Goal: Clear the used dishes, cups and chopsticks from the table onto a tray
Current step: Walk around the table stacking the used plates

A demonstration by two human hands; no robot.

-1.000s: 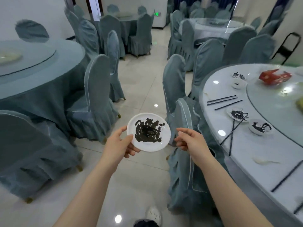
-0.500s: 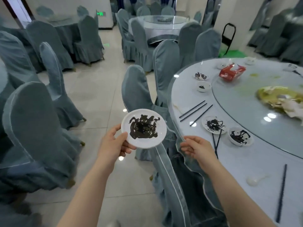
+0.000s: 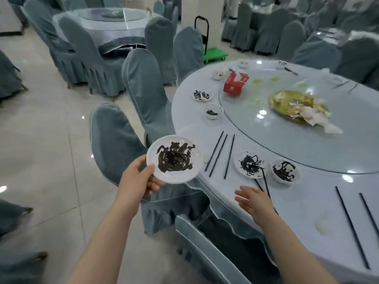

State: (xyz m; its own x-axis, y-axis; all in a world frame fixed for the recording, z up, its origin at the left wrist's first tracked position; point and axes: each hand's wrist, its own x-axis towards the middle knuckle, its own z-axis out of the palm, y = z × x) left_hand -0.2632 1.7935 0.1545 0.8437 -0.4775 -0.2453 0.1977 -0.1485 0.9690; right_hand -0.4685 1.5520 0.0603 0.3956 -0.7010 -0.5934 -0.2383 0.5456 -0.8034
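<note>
My left hand (image 3: 137,181) grips a white plate (image 3: 174,159) smeared with dark sauce, held just off the edge of the round table (image 3: 188,111). My right hand (image 3: 254,199) hovers over the table's near edge, fingers straight and empty. Just beyond it lie a dirty small plate (image 3: 250,164) with a pair of black chopsticks (image 3: 264,182) leaning on it, and a dirty bowl (image 3: 285,170). Three loose chopsticks (image 3: 220,155) lie left of that plate. Farther along the rim sit another bowl (image 3: 213,110) and saucer (image 3: 201,95). No tray is in view.
A glass turntable (image 3: 307,148) carries a red tissue box (image 3: 235,84) and a yellow platter of scraps (image 3: 297,105). More chopsticks (image 3: 351,228) lie at the right. Covered chairs (image 3: 114,140) crowd the table's left side. A green trolley (image 3: 215,55) stands behind.
The view has swung right toward the table. My left hand has carried the plate toward the table edge. My right hand has moved over the table and opened its fingers.
</note>
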